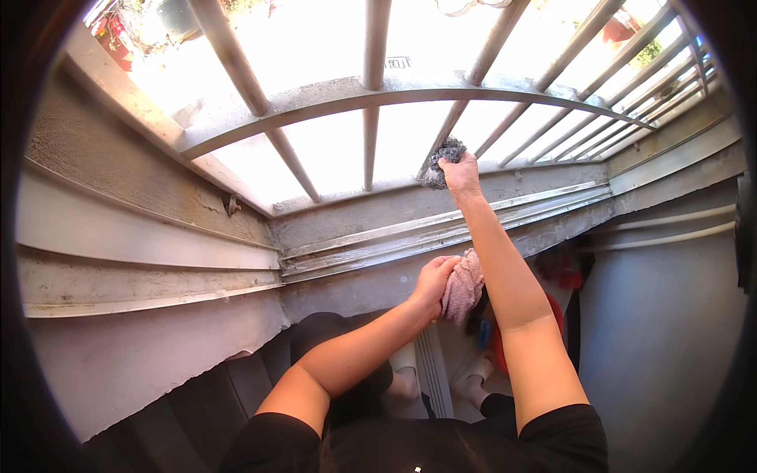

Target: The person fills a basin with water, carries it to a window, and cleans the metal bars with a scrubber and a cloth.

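My right hand [463, 175] grips a dark grey mesh scouring pad [450, 151], held against the lower end of a metal window bar [450, 127]. Below and to its left, my left hand [436, 282] is closed around a bunched pink cloth [464, 287], which hangs from the fingers in front of the wall under the sill. A flat curved crossbar [331, 106] joins the upright bars above my right hand. The pad and fingers cover the foot of the bar.
Sliding-window tracks [378, 236] run along the sill between my hands. A rusty metal hook [233, 204] juts out at the left. Two pale pipes [674, 227] run along the wall at the right. A red container [556, 313] stands partly hidden behind my right arm.
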